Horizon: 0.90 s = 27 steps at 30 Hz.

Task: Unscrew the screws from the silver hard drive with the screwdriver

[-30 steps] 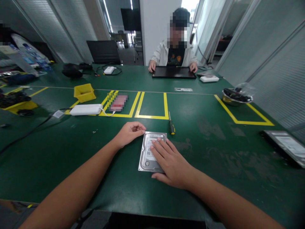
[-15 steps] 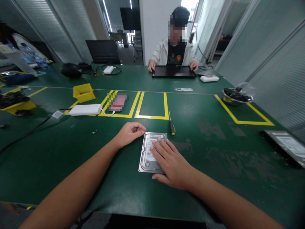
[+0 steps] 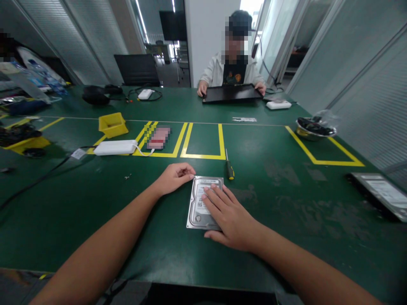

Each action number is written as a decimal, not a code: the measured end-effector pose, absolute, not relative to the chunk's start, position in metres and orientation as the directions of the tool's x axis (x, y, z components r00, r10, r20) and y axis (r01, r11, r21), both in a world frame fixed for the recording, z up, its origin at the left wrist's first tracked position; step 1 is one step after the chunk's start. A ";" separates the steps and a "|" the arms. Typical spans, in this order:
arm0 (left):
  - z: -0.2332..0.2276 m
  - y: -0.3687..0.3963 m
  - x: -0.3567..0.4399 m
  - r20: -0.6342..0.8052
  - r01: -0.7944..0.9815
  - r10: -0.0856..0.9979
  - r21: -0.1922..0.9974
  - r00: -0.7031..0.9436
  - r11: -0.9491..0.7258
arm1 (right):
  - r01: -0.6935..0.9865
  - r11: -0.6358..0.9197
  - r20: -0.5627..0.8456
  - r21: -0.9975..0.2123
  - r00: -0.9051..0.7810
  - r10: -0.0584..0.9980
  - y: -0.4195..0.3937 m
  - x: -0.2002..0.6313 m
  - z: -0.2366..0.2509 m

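A silver hard drive [image 3: 197,212] with a white label lies on the green table in front of me. My right hand [image 3: 227,212] rests flat across its right side, fingers stretched and apart, covering part of the label. At the drive's far left corner is my left hand [image 3: 177,176], its fingers curled and the thumb tip close to the fingertips. Whatever those fingertips may pinch is too small to make out. Just beyond the drive, a screwdriver [image 3: 230,170] with a green and yellow handle points away from me.
Yellow tape [image 3: 203,156] marks areas on the table. A white power strip [image 3: 116,147], a yellow bin [image 3: 112,125] and a phone stand to the left. On the right are a metal bowl [image 3: 314,132] and another drive [image 3: 381,192]. Across the table a person holds a black tray [image 3: 232,94].
Both my hands and the hard drive keep nearly the same place. Across the table, the person has tilted the black tray, its right end raised.
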<state>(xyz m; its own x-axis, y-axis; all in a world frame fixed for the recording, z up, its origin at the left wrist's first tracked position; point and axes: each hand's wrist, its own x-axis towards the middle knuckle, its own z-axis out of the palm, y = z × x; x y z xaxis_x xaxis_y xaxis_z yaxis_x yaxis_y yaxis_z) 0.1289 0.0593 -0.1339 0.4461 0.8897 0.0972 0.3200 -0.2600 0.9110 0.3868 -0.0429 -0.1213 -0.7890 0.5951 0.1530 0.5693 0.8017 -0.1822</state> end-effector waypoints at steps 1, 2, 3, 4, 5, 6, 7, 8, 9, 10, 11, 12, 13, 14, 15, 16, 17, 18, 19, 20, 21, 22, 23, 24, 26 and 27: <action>-0.134 0.060 0.128 0.092 0.306 0.890 0.919 0.446 -0.248 | 0.570 0.802 0.151 -0.181 -0.789 0.595 -0.043 0.387 -0.121; -0.134 0.061 0.128 0.087 0.294 0.891 0.926 0.445 -0.237 | 0.571 0.801 0.148 -0.180 -0.789 0.596 -0.043 0.387 -0.121; -0.134 0.061 0.128 0.082 0.284 0.892 0.931 0.444 -0.227 | 0.572 0.800 0.144 -0.179 -0.789 0.597 -0.043 0.387 -0.121; -0.134 0.062 0.127 0.075 0.281 0.893 0.935 0.443 -0.218 | 0.573 0.800 0.141 -0.179 -0.790 0.597 -0.043 0.387 -0.121; -0.134 0.063 0.127 0.069 0.282 0.894 0.936 0.443 -0.212 | 0.573 0.800 0.141 -0.179 -0.790 0.597 -0.043 0.387 -0.121; -0.134 0.064 0.127 0.062 0.286 0.894 0.936 0.444 -0.207 | 0.573 0.799 0.142 -0.180 -0.789 0.598 -0.043 0.387 -0.122; -0.134 0.064 0.127 0.054 0.292 0.893 0.935 0.447 -0.203 | 0.573 0.799 0.142 -0.181 -0.789 0.598 -0.043 0.387 -0.122; -0.133 0.065 0.126 0.047 0.297 0.892 0.934 0.450 -0.200 | 0.574 0.799 0.142 -0.182 -0.789 0.598 -0.043 0.387 -0.122; -0.133 0.066 0.126 0.041 0.300 0.890 0.934 0.455 -0.196 | 0.575 0.798 0.139 -0.182 -0.788 0.599 -0.043 0.387 -0.122; -0.133 0.066 0.126 0.035 0.301 0.887 0.934 0.460 -0.193 | 0.577 0.797 0.135 -0.182 -0.788 0.601 -0.042 0.387 -0.122; -0.133 0.067 0.126 0.031 0.300 0.885 0.935 0.465 -0.190 | 0.579 0.795 0.131 -0.181 -0.787 0.603 -0.042 0.387 -0.122; -0.132 0.068 0.126 0.027 0.300 0.881 0.935 0.472 -0.189 | 0.580 0.794 0.126 -0.180 -0.787 0.604 -0.042 0.387 -0.122; -0.132 0.068 0.126 0.024 0.300 0.877 0.935 0.480 -0.190 | 0.581 0.794 0.124 -0.179 -0.787 0.604 -0.042 0.387 -0.122; -0.132 0.069 0.126 0.021 0.302 0.872 0.934 0.489 -0.192 | 0.581 0.794 0.123 -0.178 -0.787 0.604 -0.042 0.387 -0.121; -0.131 0.070 0.126 0.017 0.305 0.868 0.932 0.495 -0.193 | 0.581 0.794 0.123 -0.178 -0.787 0.604 -0.043 0.387 -0.121; -0.131 0.070 0.127 0.013 0.310 0.866 0.931 0.500 -0.192 | 0.581 0.794 0.123 -0.179 -0.787 0.604 -0.043 0.387 -0.121; -0.130 0.071 0.127 0.005 0.316 0.864 0.930 0.503 -0.189 | 0.581 0.794 0.124 -0.181 -0.787 0.604 -0.043 0.387 -0.121; -0.129 0.072 0.127 -0.005 0.322 0.863 0.929 0.505 -0.183 | 0.581 0.794 0.125 -0.182 -0.787 0.604 -0.043 0.387 -0.121; -0.128 0.073 0.127 -0.015 0.326 0.862 0.929 0.506 -0.175 | 0.581 0.793 0.126 -0.183 -0.786 0.605 -0.042 0.387 -0.121; -0.128 0.074 0.127 -0.027 0.327 0.861 0.931 0.507 -0.163 | 0.581 0.793 0.128 -0.185 -0.786 0.605 -0.042 0.387 -0.121; -0.127 0.075 0.127 -0.040 0.326 0.860 0.934 0.509 -0.149 | 0.580 0.793 0.130 -0.186 -0.786 0.605 -0.042 0.387 -0.121; -0.126 0.076 0.127 -0.054 0.322 0.859 0.938 0.509 -0.132 | 0.578 0.794 0.131 -0.187 -0.787 0.603 -0.042 0.387 -0.121; -0.126 0.076 0.127 -0.068 0.317 0.858 0.942 0.509 -0.113 | 0.576 0.795 0.132 -0.188 -0.788 0.602 -0.042 0.387 -0.121; -0.126 0.077 0.128 -0.082 0.311 0.858 0.946 0.508 -0.093 | 0.575 0.796 0.132 -0.188 -0.789 0.601 -0.042 0.387 -0.121; -0.125 0.078 0.128 -0.107 0.299 0.855 0.952 0.507 -0.059 | 0.574 0.797 0.134 -0.187 -0.789 0.599 -0.042 0.387 -0.121; -0.124 0.078 0.128 -0.117 0.293 0.854 0.955 0.506 -0.043 | 0.574 0.797 0.135 -0.185 -0.789 0.600 -0.042 0.387 -0.121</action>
